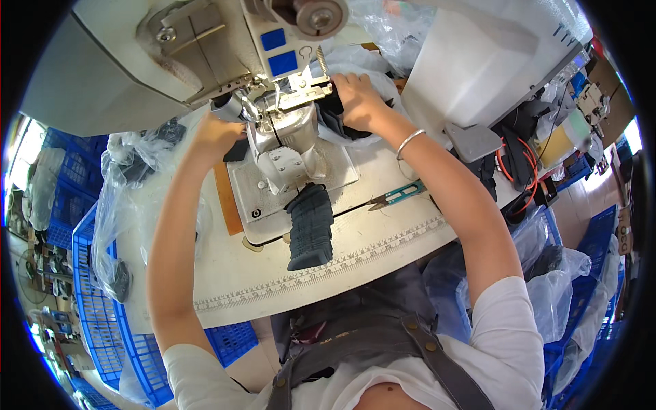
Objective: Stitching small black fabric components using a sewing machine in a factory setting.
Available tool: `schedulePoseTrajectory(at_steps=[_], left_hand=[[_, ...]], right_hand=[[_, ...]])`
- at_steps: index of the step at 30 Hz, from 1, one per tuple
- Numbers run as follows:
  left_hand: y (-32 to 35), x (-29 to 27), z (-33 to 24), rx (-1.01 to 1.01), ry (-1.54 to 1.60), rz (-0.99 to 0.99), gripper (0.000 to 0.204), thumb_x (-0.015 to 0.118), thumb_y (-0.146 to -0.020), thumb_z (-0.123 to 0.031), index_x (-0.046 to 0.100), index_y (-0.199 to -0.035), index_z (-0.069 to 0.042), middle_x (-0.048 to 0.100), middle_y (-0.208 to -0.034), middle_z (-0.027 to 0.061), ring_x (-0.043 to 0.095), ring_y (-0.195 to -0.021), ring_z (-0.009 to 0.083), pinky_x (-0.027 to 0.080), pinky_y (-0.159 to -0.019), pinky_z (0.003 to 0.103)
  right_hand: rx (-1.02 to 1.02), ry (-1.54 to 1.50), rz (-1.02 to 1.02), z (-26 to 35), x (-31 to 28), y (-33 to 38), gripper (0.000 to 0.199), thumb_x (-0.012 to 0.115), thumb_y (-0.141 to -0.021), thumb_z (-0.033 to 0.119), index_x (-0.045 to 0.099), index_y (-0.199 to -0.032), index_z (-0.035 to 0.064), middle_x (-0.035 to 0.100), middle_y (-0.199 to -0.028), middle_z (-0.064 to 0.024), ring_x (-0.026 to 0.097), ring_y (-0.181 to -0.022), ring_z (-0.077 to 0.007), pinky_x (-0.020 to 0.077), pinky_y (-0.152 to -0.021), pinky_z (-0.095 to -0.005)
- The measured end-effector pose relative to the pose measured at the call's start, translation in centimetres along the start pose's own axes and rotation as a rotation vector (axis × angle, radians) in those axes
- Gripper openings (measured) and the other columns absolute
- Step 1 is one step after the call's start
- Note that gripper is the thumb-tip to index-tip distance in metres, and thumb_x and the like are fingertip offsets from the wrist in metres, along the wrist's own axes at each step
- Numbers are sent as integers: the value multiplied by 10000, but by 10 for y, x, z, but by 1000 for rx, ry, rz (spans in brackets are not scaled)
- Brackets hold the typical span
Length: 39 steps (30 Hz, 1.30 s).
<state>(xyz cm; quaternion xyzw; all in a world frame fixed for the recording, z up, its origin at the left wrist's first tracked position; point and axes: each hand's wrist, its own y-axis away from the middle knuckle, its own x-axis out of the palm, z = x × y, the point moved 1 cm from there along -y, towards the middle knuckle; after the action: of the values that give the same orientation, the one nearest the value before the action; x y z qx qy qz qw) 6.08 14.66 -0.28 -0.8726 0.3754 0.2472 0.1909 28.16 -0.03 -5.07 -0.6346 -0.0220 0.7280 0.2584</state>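
Note:
A sewing machine (287, 154) with a rounded metal arm stands on the table before me. My left hand (220, 137) is at the left of its needle area, fingers curled; a dark fabric piece (237, 150) shows just under them, and what they grip is mostly hidden. On the right side of the machine head, my right hand (359, 101) closes over black fabric (331, 106), its fingertips partly out of sight. A stack of dark, ribbed fabric pieces (311, 229) hangs together from the front of the machine arm onto the table.
Teal-handled thread snips (400, 195) lie right of the stack. A printed ruler strip (321, 268) runs along the table's front edge. Clear plastic bags (140, 154) lie at the left, above a blue crate (102, 307). An orange cord (526, 164) loops at the right.

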Motion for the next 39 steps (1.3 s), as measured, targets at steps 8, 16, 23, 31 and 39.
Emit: schedulePoseTrajectory(at_steps=[8, 16, 23, 31, 39], left_hand=[[-47, 40, 43, 204, 603, 356, 370, 530, -779, -57, 460, -1139, -6, 539, -1082, 91, 549, -934, 140, 457, -791, 295], [-108, 70, 58, -52, 1008, 645, 431, 536, -784, -63, 420, -1197, -16, 507, -1148, 92, 549, -971, 164, 447, -849, 310], [-100, 66, 55, 478, 180, 297, 412, 548, -806, -97, 427, -1191, -14, 511, -1148, 84, 551, -956, 160, 430, -862, 290], [-79, 51, 59, 448, 134, 140, 376, 549, -810, -106, 456, -1162, -14, 532, -1113, 83, 554, -939, 151, 433, -848, 284], [-43, 37, 60, 379, 95, -7, 341, 550, -813, -115, 486, -1133, -15, 553, -1078, 81, 557, -922, 143, 436, -833, 278]], right_hand=[[107, -107, -32, 1, -1, 5, 633, 651, -616, 41, 359, -1176, 88, 382, -1136, -205, 373, -1044, -401, 334, -903, -443], [-167, -330, -191, -7, 3, 7, 570, 687, -591, 59, 425, -1095, 20, 483, -1096, -192, 441, -1051, -350, 374, -879, -383], [-104, -556, -488, -4, -34, 22, 500, 694, -602, 76, 464, -1041, 11, 510, -993, -169, 493, -945, -347, 399, -823, -373], [-640, -157, -242, 4, -37, 86, 328, 634, -600, 75, 485, -893, 90, 444, -832, -68, 477, -923, -238, 355, -892, -445], [-695, 71, 109, 4, -53, 106, 639, 692, -630, 330, 424, -1181, 149, 418, -1206, -67, 308, -1226, -237, 216, -1017, -496]])
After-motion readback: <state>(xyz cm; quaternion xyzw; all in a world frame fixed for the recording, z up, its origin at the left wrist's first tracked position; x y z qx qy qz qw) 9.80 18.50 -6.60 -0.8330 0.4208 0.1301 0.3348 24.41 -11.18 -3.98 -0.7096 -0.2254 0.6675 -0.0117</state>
